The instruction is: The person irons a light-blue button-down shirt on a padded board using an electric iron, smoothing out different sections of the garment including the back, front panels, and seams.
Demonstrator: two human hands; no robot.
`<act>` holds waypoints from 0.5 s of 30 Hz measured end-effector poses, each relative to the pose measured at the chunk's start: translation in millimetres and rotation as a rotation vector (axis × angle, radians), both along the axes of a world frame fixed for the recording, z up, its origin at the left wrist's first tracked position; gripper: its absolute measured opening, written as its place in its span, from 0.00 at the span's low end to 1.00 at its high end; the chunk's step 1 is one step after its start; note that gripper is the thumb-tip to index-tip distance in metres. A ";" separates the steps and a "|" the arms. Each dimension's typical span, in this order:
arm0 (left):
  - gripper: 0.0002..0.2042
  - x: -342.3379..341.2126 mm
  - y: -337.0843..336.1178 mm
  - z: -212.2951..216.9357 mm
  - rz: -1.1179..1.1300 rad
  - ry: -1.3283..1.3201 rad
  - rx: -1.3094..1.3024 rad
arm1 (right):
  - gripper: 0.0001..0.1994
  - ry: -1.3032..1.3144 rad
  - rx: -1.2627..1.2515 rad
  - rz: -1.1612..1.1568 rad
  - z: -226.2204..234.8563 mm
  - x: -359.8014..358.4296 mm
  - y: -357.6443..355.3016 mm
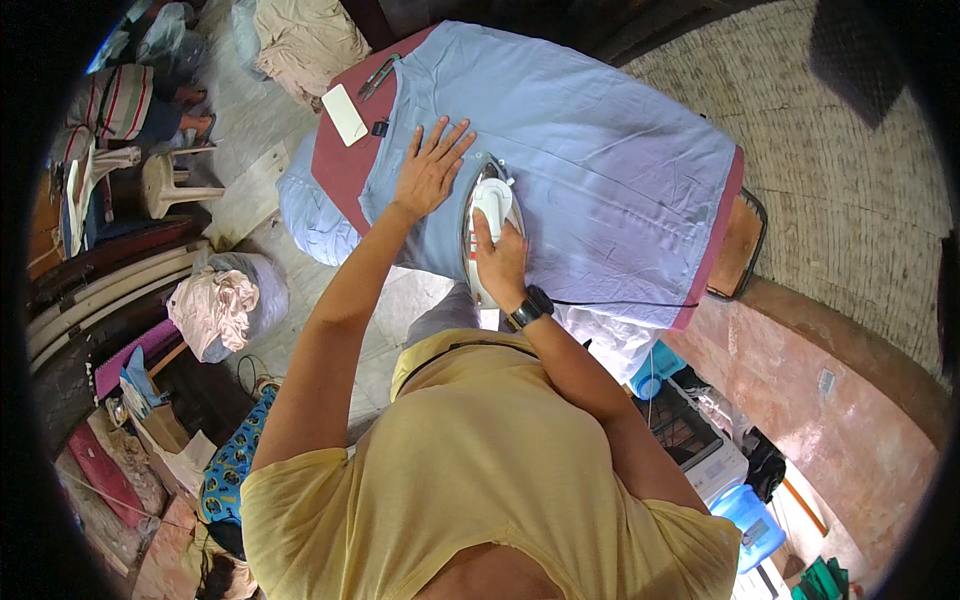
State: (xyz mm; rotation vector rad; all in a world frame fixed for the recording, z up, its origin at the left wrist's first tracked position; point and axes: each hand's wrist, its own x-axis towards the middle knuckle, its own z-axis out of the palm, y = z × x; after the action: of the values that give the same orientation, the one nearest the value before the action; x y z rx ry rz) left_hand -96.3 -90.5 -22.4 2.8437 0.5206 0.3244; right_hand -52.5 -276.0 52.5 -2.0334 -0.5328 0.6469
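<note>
A light blue garment [590,130] lies spread over a board with a dark red cover [345,165]. My left hand [432,168] rests flat on the cloth, fingers spread, near its left side. In my right hand [502,260] is the handle of a white clothes iron [493,205], its tip pointing away from me and its soleplate on the cloth near the front edge. A dark cord [620,303] runs rightward across the garment from beside my right wrist, which wears a black watch [532,305].
On the board's left end lie a white flat rectangular object [344,115] and small thread snippers [378,78]. Pink cloth fills a bag [215,305] on the floor at left. A plastic chair [170,185] stands beyond, near a seated person's legs. A wall [800,370] borders the right.
</note>
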 end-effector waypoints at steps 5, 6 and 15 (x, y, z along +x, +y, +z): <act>0.24 -0.2 -0.2 -0.6 -0.004 0.008 0.019 | 0.20 -0.018 0.130 -0.001 0.6 -1.1 1.9; 0.24 -0.4 0.0 -1.2 -0.001 0.015 0.026 | 0.20 0.002 0.112 0.003 -2.5 0.2 3.8; 0.26 -7.5 1.2 14.5 0.074 -0.320 -0.253 | 0.27 0.064 -0.028 0.154 30.5 84.7 -44.4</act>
State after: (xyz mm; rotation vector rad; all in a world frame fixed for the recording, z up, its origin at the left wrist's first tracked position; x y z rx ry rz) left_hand -103.8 -89.3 -7.9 2.4691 0.5560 0.6621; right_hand 32.2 -320.5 82.9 -2.0034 -0.6501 0.8130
